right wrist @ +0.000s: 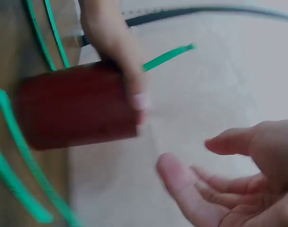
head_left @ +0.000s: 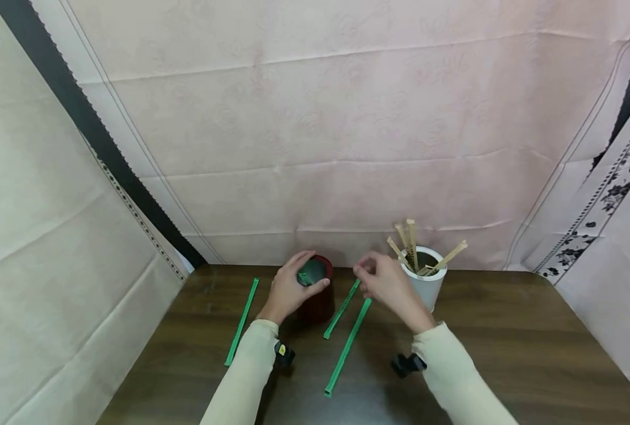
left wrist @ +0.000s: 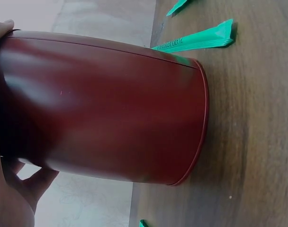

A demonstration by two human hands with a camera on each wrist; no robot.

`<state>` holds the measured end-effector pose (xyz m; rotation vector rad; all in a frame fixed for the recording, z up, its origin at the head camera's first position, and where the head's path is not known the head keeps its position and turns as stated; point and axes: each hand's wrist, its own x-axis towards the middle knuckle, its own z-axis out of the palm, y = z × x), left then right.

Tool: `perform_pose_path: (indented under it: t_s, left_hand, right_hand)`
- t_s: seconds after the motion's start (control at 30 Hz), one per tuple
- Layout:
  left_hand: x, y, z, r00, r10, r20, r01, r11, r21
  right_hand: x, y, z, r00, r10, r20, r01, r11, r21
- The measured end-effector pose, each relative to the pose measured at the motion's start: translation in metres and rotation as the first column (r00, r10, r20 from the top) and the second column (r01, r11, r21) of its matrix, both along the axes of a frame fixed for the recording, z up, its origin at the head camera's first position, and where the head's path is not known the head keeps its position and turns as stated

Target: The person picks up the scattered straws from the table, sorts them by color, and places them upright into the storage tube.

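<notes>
My left hand (head_left: 289, 286) grips a dark red cylindrical cup (left wrist: 106, 109) by its upper part, thumb on one side and fingers on the other. The cup stands on the table, and the end of a slim green packet (right wrist: 167, 56) sticks out of its mouth. To the right of the cup, my right hand (head_left: 391, 286) is raised over the table with thumb and fingers apart and nothing between them. Below it lie two slim green packets, a nearer one (head_left: 348, 348) and a farther one (head_left: 341, 310). Another green packet (head_left: 242, 321) lies left of the cup.
A white cup (head_left: 426, 289) with several slim beige packets (head_left: 411, 245) stands behind the right hand. The brown wooden table (head_left: 506, 354) ends at a pale cloth backdrop (head_left: 346, 118), with cloth on both sides too.
</notes>
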<state>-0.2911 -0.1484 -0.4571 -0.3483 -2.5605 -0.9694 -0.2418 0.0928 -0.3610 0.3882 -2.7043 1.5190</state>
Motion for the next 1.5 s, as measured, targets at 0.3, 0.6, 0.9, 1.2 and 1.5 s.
perform_pose_path:
  t_s: [0.3, 0.6, 0.9, 1.2, 1.5]
  left_hand:
    - [0.002, -0.002, 0.004, 1.000, 0.002, 0.010, -0.002, 1.000, 0.014]
    - [0.000, 0.003, 0.003, 1.000, -0.018, -0.013, 0.018, 0.999, 0.028]
    - [0.002, 0.002, 0.007, 1.000, -0.003, -0.021, 0.004, 1.000, 0.024]
    - [0.003, 0.001, 0.005, 1.000, -0.010, -0.010, 0.010, 1.000, 0.007]
    - [0.005, 0.002, 0.001, 1.000, -0.018, -0.004, 0.018, 1.000, 0.022]
  right_hand:
    - [0.015, 0.001, -0.102, 0.941, -0.178, 0.288, 0.133, 0.977, 0.167]
    - [0.009, -0.023, -0.124, 0.966, -0.227, 0.119, 0.158, 0.893, 0.422]
    - [0.010, -0.007, -0.079, 0.974, -0.213, 0.077, 0.174, 0.922, 0.347]
    - [0.016, -0.001, 0.065, 0.888, -0.170, -0.427, 0.242, 0.963, 0.120]
    - [-0.021, -0.039, 0.056, 0.820, -0.046, -0.571, 0.040, 0.999, -0.023]
